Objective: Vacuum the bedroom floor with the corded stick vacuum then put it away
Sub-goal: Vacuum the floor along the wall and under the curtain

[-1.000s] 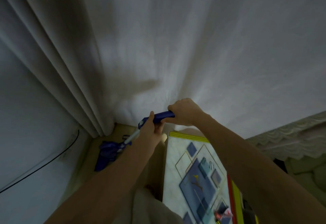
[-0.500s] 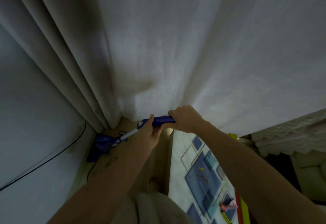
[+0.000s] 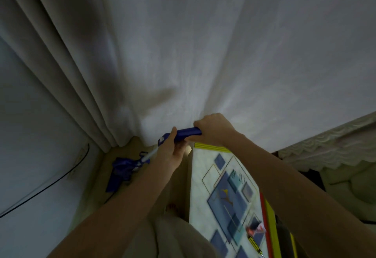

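The blue stick vacuum slants down from its blue handle (image 3: 188, 133) through a white tube to its blue floor head (image 3: 122, 171), which lies on the tan floor (image 3: 130, 148) in the corner by the curtain. My right hand (image 3: 213, 129) grips the top end of the handle. Lower on the handle, my left hand (image 3: 168, 154) grips where it meets the tube. A black cord (image 3: 50, 182) runs along the left wall.
A white curtain (image 3: 183, 54) hangs straight ahead to the floor. To the right stands a table with a blue geometric pattern (image 3: 223, 192) holding a screwdriver (image 3: 256, 245). A lace-edged cover (image 3: 325, 148) lies at far right. My bare foot (image 3: 173, 209) stands on the narrow floor strip.
The vacuum head slid toward the corner half a second ago and has come back a little toward me. Both hands keep their grip on the handle.
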`<control>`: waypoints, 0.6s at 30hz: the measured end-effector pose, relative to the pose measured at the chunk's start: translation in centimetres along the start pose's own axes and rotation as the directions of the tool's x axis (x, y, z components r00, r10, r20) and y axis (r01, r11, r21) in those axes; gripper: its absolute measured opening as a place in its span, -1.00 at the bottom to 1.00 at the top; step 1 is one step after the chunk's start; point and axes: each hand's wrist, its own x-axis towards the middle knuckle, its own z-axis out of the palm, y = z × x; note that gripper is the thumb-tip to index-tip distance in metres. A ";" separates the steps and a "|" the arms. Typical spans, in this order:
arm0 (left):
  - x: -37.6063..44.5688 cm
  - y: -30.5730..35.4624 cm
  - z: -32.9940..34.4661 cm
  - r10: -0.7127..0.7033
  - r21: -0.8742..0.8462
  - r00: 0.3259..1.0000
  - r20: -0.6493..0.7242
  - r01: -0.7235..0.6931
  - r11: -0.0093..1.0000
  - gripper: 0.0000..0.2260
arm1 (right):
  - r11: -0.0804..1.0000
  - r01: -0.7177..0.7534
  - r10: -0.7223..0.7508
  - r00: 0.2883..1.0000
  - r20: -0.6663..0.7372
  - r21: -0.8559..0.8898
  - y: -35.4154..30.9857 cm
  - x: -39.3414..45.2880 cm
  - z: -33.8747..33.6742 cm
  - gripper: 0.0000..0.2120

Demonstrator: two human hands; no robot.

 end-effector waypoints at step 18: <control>-0.8 -1.0 -3.4 -0.006 0.098 0.998 -0.063 0.012 0.995 -0.78 | 0.992 0.017 -0.022 0.999 0.036 0.127 -1.9 -0.8 3.6 -0.53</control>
